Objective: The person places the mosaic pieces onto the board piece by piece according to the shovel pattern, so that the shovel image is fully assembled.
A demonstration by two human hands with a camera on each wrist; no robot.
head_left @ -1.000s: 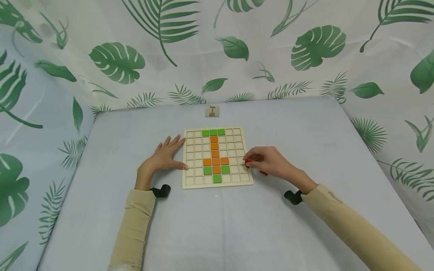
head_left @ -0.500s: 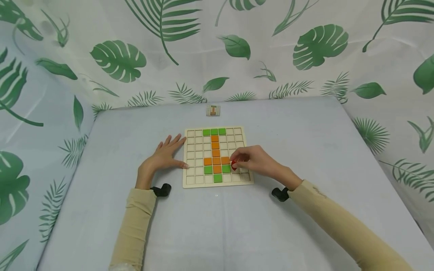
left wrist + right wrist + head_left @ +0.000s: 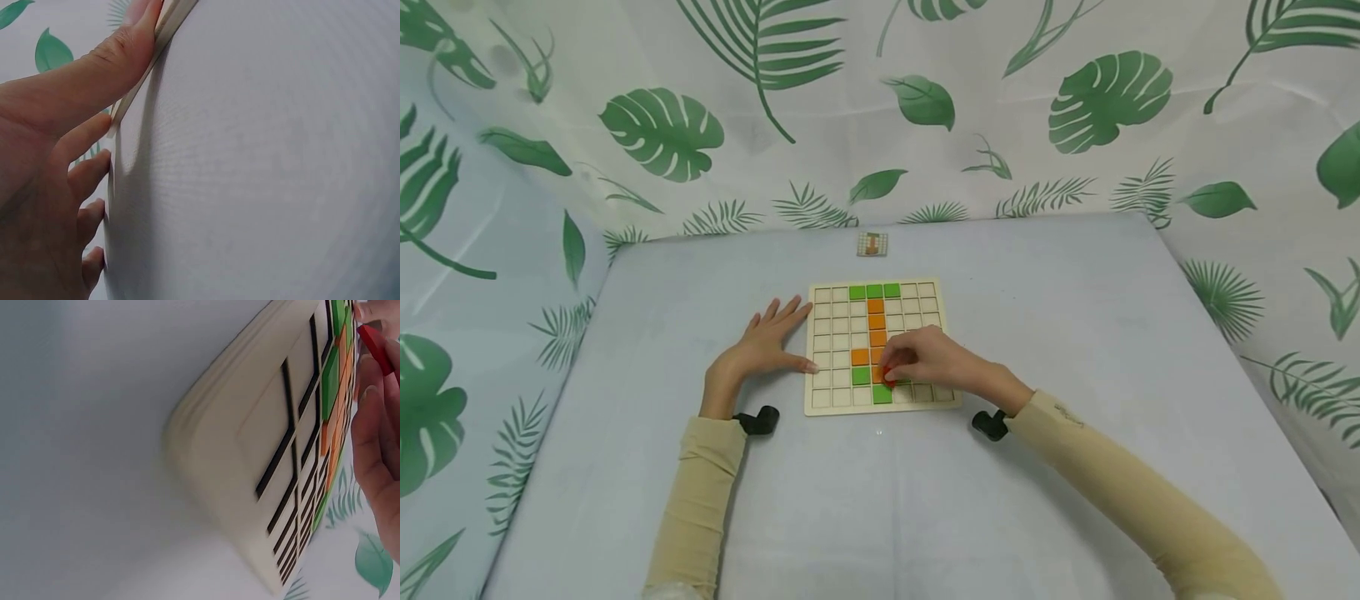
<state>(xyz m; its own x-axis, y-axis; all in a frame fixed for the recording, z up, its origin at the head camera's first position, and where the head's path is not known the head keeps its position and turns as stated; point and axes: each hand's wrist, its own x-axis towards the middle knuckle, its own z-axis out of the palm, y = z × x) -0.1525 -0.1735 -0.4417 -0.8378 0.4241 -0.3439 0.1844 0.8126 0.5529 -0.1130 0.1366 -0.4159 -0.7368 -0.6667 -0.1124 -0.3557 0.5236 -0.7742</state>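
Note:
A pale wooden grid board [image 3: 831, 400] lies on the table, with green tiles [image 3: 861, 377] and orange tiles [image 3: 877, 322] set in its cells. My right hand [image 3: 932, 354] is over the lower middle of the board, pinching a red tile [image 3: 889, 379] between thumb and fingers. In the right wrist view this red tile [image 3: 375, 347] is tilted, close over the board's surface. The hand covers some tiles and cells to the right. My left hand [image 3: 763, 346] is spread at the board's left edge, its thumb on the rim and its fingers on the cloth.
A small card [image 3: 872, 244] printed with a grid pattern lies behind the board. White cloth [image 3: 820, 508] covers the table. Leaf-printed curtains [image 3: 850, 100] hang at the back and sides. A black wrist camera [image 3: 990, 426] sits under the right forearm.
My right hand has moved left with the red tile, from the board's right edge to its lower middle. A red piece seen beside the board's right edge no longer shows. The left hand stays put.

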